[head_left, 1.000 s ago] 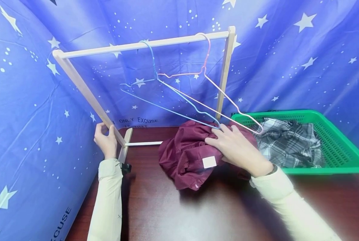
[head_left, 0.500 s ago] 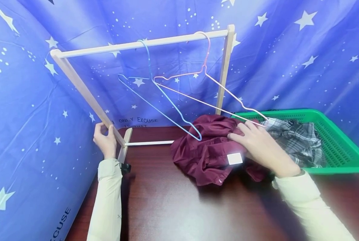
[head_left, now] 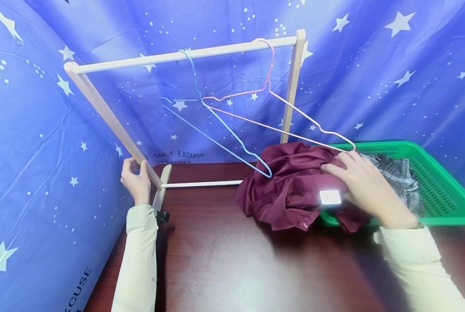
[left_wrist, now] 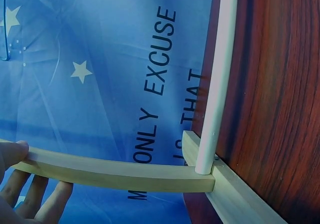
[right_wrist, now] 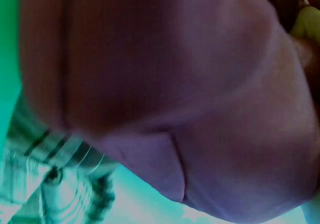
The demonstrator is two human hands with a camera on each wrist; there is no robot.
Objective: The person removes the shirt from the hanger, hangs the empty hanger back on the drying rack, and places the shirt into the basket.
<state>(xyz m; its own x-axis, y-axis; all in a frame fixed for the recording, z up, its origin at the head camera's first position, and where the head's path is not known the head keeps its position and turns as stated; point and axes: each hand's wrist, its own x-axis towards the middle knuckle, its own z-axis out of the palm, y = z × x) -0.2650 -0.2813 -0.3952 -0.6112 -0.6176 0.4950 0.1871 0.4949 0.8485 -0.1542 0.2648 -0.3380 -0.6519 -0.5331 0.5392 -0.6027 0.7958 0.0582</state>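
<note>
In the head view my right hand (head_left: 366, 186) grips a crumpled maroon garment (head_left: 283, 186) with a white label (head_left: 330, 197), over the near left corner of the green basket (head_left: 456, 190). The garment fills most of the right wrist view. A pink hanger (head_left: 310, 116) on the rack has its right end at my right fingertips; whether they touch I cannot tell. The lower corner of a blue hanger (head_left: 232, 138) overlaps the garment. My left hand (head_left: 136, 184) holds the wooden rack's left upright (left_wrist: 115, 171) between thumb and fingers, low down.
A grey plaid garment (head_left: 405, 173) lies in the basket, partly behind my right hand. The rack's top bar (head_left: 138, 63) carries both hangers; its lower rod (head_left: 201, 184) runs behind the maroon garment. Blue star-printed curtain (head_left: 431, 112) surrounds the brown table (head_left: 216, 260).
My right hand has moved right with the maroon garment, up to the basket's edge. The blue hanger has swung, and the pink hanger's right end has risen and shifted right. My left hand stays put.
</note>
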